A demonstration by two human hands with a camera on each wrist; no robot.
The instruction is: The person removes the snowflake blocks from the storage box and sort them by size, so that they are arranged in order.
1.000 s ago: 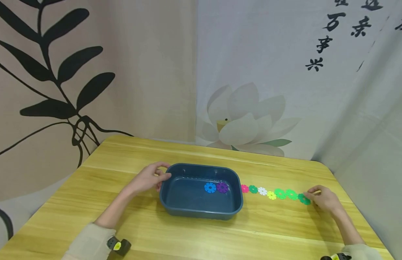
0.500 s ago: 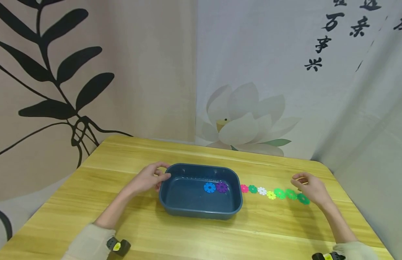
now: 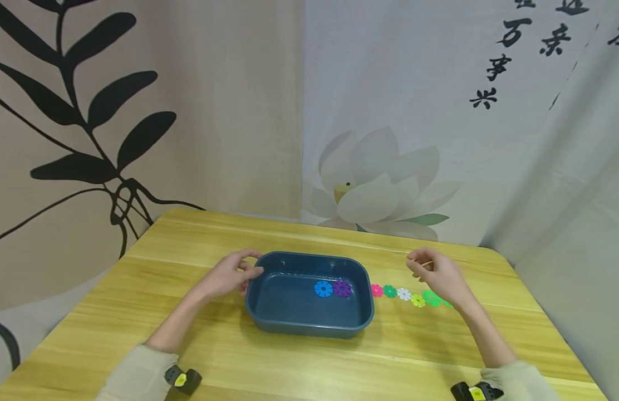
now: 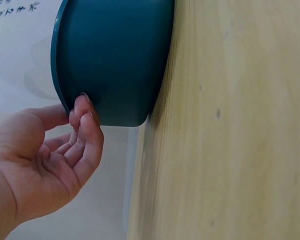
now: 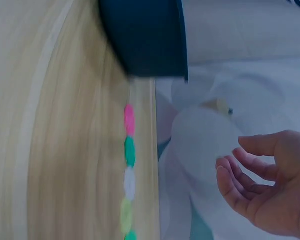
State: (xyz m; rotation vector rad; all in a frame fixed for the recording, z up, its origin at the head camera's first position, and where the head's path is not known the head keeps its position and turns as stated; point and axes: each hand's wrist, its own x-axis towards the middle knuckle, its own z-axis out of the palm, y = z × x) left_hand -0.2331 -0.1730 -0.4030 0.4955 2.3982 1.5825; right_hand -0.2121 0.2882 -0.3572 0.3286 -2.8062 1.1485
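Note:
A dark blue rectangular plastic basin (image 3: 309, 328) stands on the table, with a blue notched disc (image 3: 323, 289) and a purple notched disc (image 3: 342, 288) inside. My left hand (image 3: 230, 277) pinches the basin's left rim between thumb and fingers; in the left wrist view the fingers (image 4: 92, 132) lie against its outer wall. A row of small notched plastic discs (image 3: 403, 294), in pink, green, white and yellow, runs right from the basin. My right hand (image 3: 442, 278) hovers over the row, fingers loosely curled, holding nothing in the right wrist view. Its forearm hides the row's right end.
The wooden table (image 3: 199, 356) carries the basin and discs. Behind it hangs a curtain (image 3: 239, 111) printed with leaves, a lotus and characters. A black wrist camera (image 3: 184, 381) sits on the left sleeve.
My right hand has risen off the green disc at the row's right end and moved left above the row. My left hand and the basin have stayed put.

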